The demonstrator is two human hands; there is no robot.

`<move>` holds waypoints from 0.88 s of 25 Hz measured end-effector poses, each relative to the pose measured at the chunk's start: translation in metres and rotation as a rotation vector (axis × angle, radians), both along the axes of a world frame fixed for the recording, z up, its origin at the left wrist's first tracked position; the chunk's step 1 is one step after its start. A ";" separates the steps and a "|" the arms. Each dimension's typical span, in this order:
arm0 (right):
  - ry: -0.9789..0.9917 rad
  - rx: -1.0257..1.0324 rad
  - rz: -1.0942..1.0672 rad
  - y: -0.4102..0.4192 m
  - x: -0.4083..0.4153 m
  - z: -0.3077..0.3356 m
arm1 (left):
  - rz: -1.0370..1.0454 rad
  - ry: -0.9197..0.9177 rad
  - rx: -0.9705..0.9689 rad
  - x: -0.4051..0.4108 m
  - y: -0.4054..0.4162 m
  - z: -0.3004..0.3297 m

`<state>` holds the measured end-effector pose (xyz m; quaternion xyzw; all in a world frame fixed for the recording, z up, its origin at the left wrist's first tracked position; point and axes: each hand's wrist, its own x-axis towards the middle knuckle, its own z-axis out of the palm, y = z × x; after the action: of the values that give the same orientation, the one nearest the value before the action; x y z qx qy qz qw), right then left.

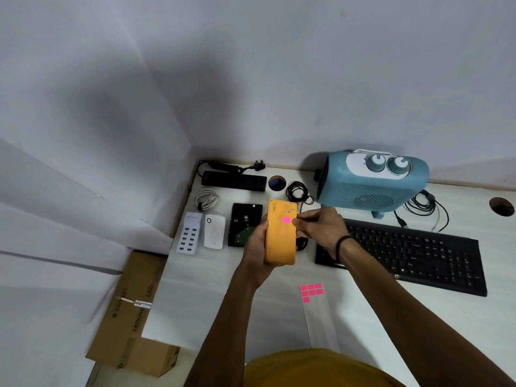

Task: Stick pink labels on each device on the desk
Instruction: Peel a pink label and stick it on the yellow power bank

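Left hand [255,247] gripping orange device [280,241] aloft; right hand [315,227] fingertips pinching pink label [286,220] edge. Risk: crooked, creased, half-stuck label; device slipping onto desk [212,297].

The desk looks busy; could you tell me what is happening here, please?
A person is labelling devices. The left hand holds an orange device up over the desk, and the right hand presses a pink label onto it. The label sheet lies nearer the person. No label shows on the heater, keyboard or charger.
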<state>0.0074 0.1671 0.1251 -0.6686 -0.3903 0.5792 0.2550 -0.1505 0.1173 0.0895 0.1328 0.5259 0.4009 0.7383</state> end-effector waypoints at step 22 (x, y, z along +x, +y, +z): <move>-0.765 0.128 0.888 0.055 0.004 -0.151 | -0.396 1.303 -0.120 0.032 0.102 -0.103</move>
<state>0.0114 0.2225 -0.0261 -0.5861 -0.7312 0.3236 -0.1310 -0.1186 0.2192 -0.0139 0.3994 0.8502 0.0666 0.3366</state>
